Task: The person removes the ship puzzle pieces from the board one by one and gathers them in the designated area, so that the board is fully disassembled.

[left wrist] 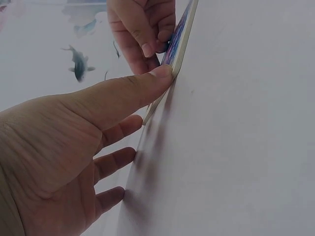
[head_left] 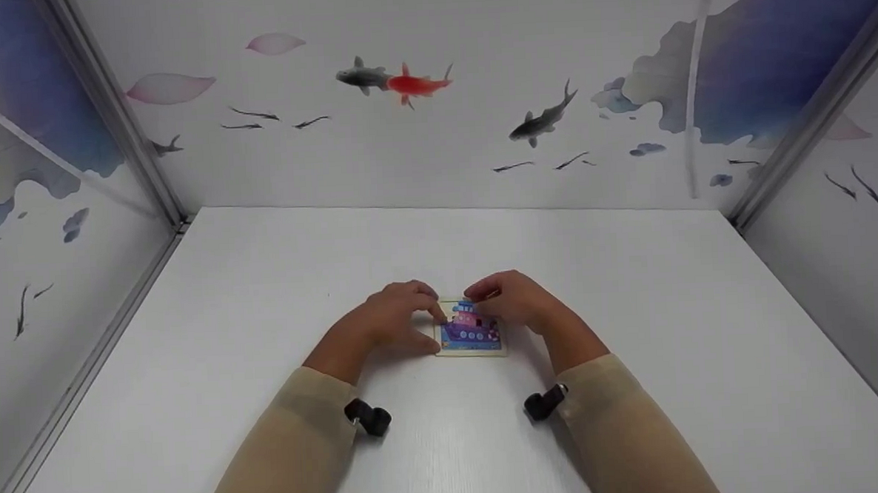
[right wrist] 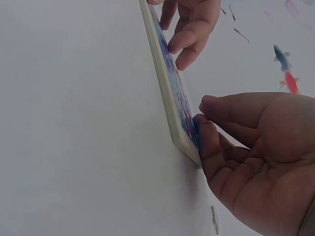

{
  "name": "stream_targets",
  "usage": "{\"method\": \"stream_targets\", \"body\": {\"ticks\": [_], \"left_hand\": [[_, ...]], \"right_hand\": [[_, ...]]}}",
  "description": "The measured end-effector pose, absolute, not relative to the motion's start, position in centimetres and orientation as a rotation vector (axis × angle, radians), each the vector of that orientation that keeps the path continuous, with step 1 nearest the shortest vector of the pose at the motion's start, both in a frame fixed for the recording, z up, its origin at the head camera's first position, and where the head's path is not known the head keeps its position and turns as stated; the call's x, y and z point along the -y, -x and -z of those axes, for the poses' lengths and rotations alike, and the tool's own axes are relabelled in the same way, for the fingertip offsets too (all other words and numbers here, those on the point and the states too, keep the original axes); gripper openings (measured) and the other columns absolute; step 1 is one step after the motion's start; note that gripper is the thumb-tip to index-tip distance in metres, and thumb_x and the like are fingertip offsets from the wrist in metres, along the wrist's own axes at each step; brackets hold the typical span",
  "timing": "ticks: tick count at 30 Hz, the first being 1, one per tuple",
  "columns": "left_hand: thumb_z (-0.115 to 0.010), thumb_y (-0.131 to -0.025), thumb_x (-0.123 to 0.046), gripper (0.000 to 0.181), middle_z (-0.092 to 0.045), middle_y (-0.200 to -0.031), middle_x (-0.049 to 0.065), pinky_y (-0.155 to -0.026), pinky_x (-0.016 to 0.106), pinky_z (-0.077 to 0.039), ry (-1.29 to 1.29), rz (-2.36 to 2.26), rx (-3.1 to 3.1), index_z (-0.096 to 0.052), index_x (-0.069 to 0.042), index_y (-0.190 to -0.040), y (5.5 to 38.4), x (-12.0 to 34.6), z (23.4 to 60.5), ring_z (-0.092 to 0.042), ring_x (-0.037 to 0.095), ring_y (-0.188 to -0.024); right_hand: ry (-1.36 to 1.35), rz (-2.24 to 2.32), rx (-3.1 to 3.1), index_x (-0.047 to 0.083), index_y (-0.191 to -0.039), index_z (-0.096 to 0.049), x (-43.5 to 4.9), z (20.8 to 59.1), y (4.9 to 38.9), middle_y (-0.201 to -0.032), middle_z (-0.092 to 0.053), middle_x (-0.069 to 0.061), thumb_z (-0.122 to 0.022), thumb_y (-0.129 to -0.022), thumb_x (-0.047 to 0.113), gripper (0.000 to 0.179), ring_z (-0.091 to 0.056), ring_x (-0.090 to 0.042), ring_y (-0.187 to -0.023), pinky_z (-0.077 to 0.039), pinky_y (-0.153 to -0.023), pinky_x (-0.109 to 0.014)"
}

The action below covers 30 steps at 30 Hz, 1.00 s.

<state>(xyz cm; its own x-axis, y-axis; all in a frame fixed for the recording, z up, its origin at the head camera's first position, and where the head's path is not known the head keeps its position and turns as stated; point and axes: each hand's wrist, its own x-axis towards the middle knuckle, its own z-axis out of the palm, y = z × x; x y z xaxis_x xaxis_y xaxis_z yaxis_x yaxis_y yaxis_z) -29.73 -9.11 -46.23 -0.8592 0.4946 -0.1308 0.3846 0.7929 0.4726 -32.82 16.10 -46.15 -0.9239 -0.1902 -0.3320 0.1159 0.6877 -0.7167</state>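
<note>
A small picture puzzle board [head_left: 473, 352] with a pale rim and a pink, purple and blue ship lies flat on the white table. At its left side my left hand [head_left: 394, 319] holds the rim, its thumb [left wrist: 160, 73] on the near part and the index finger bent onto the board. Over the upper right part of the picture, my right hand [head_left: 514, 302] has bent fingers that touch the board. A dark blue bit shows by its fingertips in the left wrist view; whether they pinch a loose piece is unclear. This hand hides part of the picture.
The white table [head_left: 262, 269] extends around the board to a back wall [head_left: 435, 158] and side walls printed with fish and lotus shapes. Black wrist cameras sit by both sleeves. In the right wrist view a small thin strip [right wrist: 215, 220] appears low down.
</note>
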Motion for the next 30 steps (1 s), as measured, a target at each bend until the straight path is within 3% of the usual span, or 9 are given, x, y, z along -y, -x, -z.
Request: {"method": "stream_targets", "body": {"ticks": [15, 23, 30], "left_hand": [[-0.088, -0.087, -0.042, 0.034, -0.057, -0.152, -0.008, -0.128, 0.056, -0.036, -0.664, -0.638, -2.729, -0.078, -0.038, -0.119, 29.6, 9.05, 46.1, -0.042, 0.027, -0.153], [-0.088, -0.086, -0.042, 0.034, -0.057, -0.152, -0.008, -0.128, 0.056, -0.036, -0.644, -0.632, -2.727, -0.078, -0.039, -0.119, 29.59, 8.97, 46.02, -0.042, 0.026, -0.153], [-0.089, -0.086, -0.04, 0.034, -0.057, -0.152, -0.008, -0.128, 0.056, -0.037, -0.612, -0.646, -2.724, -0.078, -0.039, -0.118, 29.35, 8.88, 45.82, -0.042, 0.026, -0.152]], "right_hand": [[0.155, 1.127, -2.517, 0.029, -0.127, -0.079, -16.24, 46.27, 32.72, -0.131, -0.072, -0.001, -0.07, -0.101, 0.015, 0.031, -0.065, -0.024, -0.122, -0.053, -0.114, -0.047], [0.114, 1.122, -2.515, 0.033, -0.122, -0.08, -16.23, 46.4, 32.87, -0.126, -0.073, 0.0, -0.072, -0.1, 0.017, 0.028, -0.068, -0.023, -0.116, -0.057, -0.108, -0.043], [0.083, 1.189, -2.525, 0.03, -0.114, -0.082, -16.47, 46.5, 32.9, -0.124, -0.073, -0.001, -0.072, -0.102, 0.019, 0.02, -0.064, -0.025, -0.118, -0.054, -0.111, -0.045]]}}
